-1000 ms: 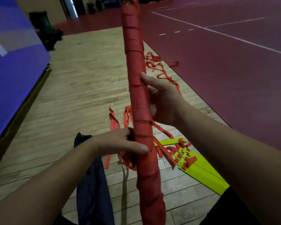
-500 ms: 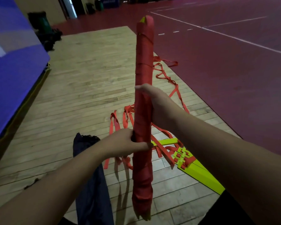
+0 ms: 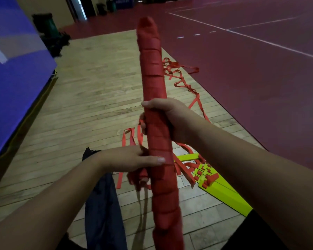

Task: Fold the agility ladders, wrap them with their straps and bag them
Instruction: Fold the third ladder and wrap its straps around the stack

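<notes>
Right, one dark bag (image 3: 101,204) lies on the floor just under the left hand (image 3: 123,159), nearer to it than to the right. The left hand pinches the wrapped ladder bundle (image 3: 152,73), thumb flat across the front, fingers hidden behind, with a loose strap tail (image 3: 139,177) bunched beneath. The bundle's long axis is near upright, its top tipped away from both hands. The right hand (image 3: 177,120) grips it just above the left, fingers curled round. Below-right of that hand there's one yellow-green ladder stack (image 3: 226,193), unwrapped, among loose red straps (image 3: 172,66). Bagging likely means swinging the bundle's lower end toward the bag.
</notes>
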